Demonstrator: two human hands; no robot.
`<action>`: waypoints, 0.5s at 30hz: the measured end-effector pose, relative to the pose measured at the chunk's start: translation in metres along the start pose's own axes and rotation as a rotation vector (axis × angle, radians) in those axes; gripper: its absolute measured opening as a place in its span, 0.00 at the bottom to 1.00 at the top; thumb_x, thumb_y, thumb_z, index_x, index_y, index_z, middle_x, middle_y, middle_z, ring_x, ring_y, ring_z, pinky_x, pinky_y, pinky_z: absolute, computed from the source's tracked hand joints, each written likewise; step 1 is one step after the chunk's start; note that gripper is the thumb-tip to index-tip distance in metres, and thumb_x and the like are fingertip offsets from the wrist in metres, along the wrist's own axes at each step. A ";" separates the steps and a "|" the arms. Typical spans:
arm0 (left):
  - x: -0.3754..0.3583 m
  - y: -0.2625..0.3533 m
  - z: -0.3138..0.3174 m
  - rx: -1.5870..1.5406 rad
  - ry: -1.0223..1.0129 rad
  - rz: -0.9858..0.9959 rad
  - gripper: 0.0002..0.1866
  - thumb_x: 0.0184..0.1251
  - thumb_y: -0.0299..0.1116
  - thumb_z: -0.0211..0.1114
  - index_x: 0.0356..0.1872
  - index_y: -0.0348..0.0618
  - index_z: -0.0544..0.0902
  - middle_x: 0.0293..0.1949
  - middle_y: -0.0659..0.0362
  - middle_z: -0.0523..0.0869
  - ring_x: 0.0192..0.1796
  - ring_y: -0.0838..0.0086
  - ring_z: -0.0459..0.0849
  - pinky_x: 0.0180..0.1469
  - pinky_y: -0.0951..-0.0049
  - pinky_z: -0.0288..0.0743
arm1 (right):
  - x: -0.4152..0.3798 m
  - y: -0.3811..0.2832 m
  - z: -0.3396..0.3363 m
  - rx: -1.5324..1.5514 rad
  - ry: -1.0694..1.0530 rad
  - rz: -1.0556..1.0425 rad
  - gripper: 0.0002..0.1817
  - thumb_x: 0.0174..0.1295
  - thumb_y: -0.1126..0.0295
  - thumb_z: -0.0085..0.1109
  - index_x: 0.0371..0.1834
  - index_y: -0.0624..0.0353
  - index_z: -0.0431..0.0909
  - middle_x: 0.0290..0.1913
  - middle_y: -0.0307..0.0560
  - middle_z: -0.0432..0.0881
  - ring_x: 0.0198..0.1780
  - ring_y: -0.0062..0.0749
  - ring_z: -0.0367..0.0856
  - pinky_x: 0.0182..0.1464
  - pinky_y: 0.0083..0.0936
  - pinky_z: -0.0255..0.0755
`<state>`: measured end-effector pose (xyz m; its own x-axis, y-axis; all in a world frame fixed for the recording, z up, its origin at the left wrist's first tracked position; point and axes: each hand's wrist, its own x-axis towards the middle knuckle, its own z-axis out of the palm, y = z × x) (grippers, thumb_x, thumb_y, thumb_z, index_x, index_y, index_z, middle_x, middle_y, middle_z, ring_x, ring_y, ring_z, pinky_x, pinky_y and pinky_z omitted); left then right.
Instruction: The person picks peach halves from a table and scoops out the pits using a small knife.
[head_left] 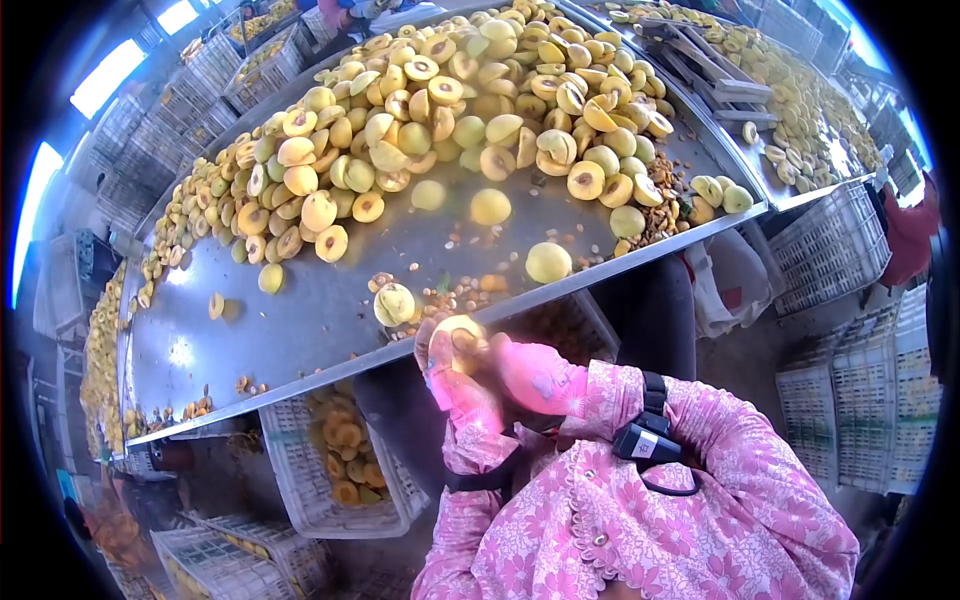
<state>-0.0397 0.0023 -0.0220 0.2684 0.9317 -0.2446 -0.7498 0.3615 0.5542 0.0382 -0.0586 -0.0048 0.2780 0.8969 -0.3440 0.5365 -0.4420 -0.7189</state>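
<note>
My left hand, in a pink glove, is closed round a yellow peach just off the table's front edge. The fruit is slightly blurred. Close against its right side is my right hand, also gloved in pink, with the fingers curled in; whatever they hold is hidden. Just beyond my hands, a cut peach lies on the metal table beside scattered peach pits. A whole-looking peach rests farther right.
A large heap of halved peaches covers the back of the table. Below the front edge stands a white crate with peach halves inside. More crates stand at the right. A wooden rack lies on the neighbouring table.
</note>
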 end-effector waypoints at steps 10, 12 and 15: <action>0.003 0.001 -0.022 0.183 -0.012 -0.047 0.14 0.61 0.31 0.55 0.48 0.42 0.72 0.43 0.54 0.78 0.42 0.65 0.78 0.43 0.67 0.75 | -0.002 0.024 0.011 0.349 -0.179 -0.143 0.23 0.68 0.52 0.30 0.39 0.58 0.71 0.29 0.45 0.75 0.32 0.32 0.72 0.37 0.26 0.66; 0.006 0.000 -0.031 0.226 -0.027 -0.087 0.14 0.61 0.32 0.55 0.48 0.41 0.72 0.43 0.54 0.78 0.42 0.66 0.78 0.44 0.68 0.75 | 0.003 0.030 0.007 0.283 -0.235 -0.282 0.20 0.67 0.52 0.33 0.36 0.54 0.71 0.25 0.39 0.70 0.27 0.26 0.67 0.32 0.22 0.64; 0.010 0.011 -0.029 0.213 -0.127 -0.179 0.15 0.62 0.35 0.55 0.48 0.39 0.73 0.41 0.54 0.79 0.42 0.68 0.78 0.46 0.70 0.74 | 0.000 0.016 -0.009 0.293 -0.349 -0.080 0.19 0.65 0.51 0.37 0.36 0.54 0.70 0.25 0.37 0.69 0.27 0.24 0.66 0.30 0.22 0.63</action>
<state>-0.0634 0.0149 -0.0417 0.4687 0.8444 -0.2595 -0.5432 0.5072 0.6691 0.0540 -0.0661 -0.0102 -0.0676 0.9018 -0.4269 0.2837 -0.3929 -0.8748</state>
